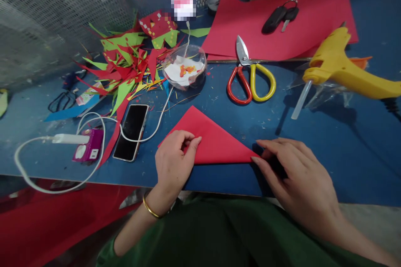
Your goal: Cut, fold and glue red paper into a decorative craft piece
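Note:
A red sheet of paper [211, 135], folded into a triangle, lies on the blue table near its front edge. Resting on its left part, my left hand [175, 158] has its fingers curled and its thumb close to the forefinger, holding the paper down. At the sharp right corner, my right hand [294, 167] pinches the tip between thumb and fingers. Beyond the paper lie scissors [246, 75] with one red and one yellow handle, blades pointing away from me.
To the right is a yellow glue gun [341, 64] with a glue stick. A phone [131, 131], a white cable and a purple charger [88, 146] lie left. Farther back are paper scraps [125, 62], a clear bowl [184, 69], and keys [280, 16] on red sheets [238, 21].

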A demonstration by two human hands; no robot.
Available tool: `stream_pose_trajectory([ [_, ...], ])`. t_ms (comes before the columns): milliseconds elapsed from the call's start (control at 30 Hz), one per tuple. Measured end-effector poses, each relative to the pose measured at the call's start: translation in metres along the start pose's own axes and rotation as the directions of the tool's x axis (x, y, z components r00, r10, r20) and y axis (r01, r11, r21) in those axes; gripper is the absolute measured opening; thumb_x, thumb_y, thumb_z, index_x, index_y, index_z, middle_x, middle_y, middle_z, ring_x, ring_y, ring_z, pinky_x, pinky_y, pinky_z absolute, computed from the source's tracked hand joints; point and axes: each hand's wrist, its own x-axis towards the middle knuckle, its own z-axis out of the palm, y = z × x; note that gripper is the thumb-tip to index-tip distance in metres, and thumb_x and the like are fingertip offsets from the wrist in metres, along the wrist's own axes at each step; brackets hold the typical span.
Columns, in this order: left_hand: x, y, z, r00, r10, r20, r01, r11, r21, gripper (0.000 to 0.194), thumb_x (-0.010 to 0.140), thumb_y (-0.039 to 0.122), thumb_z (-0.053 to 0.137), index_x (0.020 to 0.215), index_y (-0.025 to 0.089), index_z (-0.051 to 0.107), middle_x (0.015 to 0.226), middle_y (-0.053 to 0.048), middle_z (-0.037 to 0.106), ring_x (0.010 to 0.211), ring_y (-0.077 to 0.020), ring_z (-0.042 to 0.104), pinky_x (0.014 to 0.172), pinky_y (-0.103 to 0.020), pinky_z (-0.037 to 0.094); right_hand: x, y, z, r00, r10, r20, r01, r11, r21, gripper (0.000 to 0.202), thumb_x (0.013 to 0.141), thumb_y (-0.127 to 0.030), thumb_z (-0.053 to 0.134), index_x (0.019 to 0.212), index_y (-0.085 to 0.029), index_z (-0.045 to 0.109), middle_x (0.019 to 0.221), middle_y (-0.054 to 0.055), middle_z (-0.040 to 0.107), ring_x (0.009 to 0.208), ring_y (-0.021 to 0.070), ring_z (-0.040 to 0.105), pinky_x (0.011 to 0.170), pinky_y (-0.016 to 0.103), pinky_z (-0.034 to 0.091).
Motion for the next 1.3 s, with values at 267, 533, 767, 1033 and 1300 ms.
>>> stream_pose_trajectory([
  [267,0.002,0.002,0.001,1.0,0.002,-0.016,-0.002,0.999,0.038,0.014,0.089,0.027,0.069,0.078,0.021,0.063,0.073,0.002,0.066,0.069,-0.0144,0.061,0.064,-0.028,0.044,0.001,0.0,0.0,1.0,-0.007,0.007,0.007,1.0,-0.003,0.027,0.1,-0.031,0.055,0.117,-0.012,0.062,0.09,0.011,0.07,0.093,0.0289,0.063,0.08,0.043,0.052],
  [533,0.002,0.0,0.002,0.999,0.023,-0.039,-0.022,0.999,0.045,0.014,0.09,0.028,0.068,0.079,0.021,0.064,0.074,0.001,0.067,0.07,-0.0146,0.062,0.065,-0.028,0.045,0.001,0.0,0.0,1.0,-0.006,0.003,0.006,1.0,-0.005,0.025,0.1,-0.031,0.055,0.117,-0.015,0.062,0.089,0.01,0.07,0.093,0.0298,0.064,0.079,0.044,0.053],
  [767,-0.002,0.0,-0.007,0.998,-0.052,0.032,0.058,0.979,-0.196,0.034,0.074,0.042,0.083,0.096,0.021,0.068,0.092,-0.002,0.075,0.081,-0.0188,0.068,0.074,-0.031,0.056,-0.001,0.001,-0.001,0.999,-0.033,-0.04,0.034,0.999,0.033,0.018,0.098,-0.025,0.059,0.111,-0.015,0.065,0.086,0.009,0.071,0.089,0.0263,0.067,0.076,0.04,0.055],
  [1033,-0.016,0.001,-0.034,0.98,0.14,0.138,-0.046,0.848,-0.528,0.024,0.084,0.046,0.075,0.075,0.024,0.074,0.077,-0.004,0.074,0.077,-0.0212,0.069,0.087,-0.042,0.057,-0.004,-0.001,-0.01,0.986,-0.147,-0.08,0.157,0.978,0.136,0.035,0.093,-0.034,0.067,0.125,-0.021,0.064,0.103,0.011,0.075,0.1,0.0282,0.07,0.082,0.043,0.058],
  [1300,-0.005,-0.008,-0.041,0.927,0.371,-0.054,-0.317,0.702,-0.638,0.052,0.089,0.07,0.054,0.058,0.03,0.069,0.057,-0.003,0.068,0.075,-0.0225,0.069,0.103,-0.05,0.05,0.03,0.002,-0.022,0.863,-0.503,0.037,0.5,0.863,0.076,0.043,0.099,-0.012,0.048,0.135,-0.03,0.063,0.142,0.007,0.064,0.144,0.0285,0.045,0.11,0.053,0.046],
])
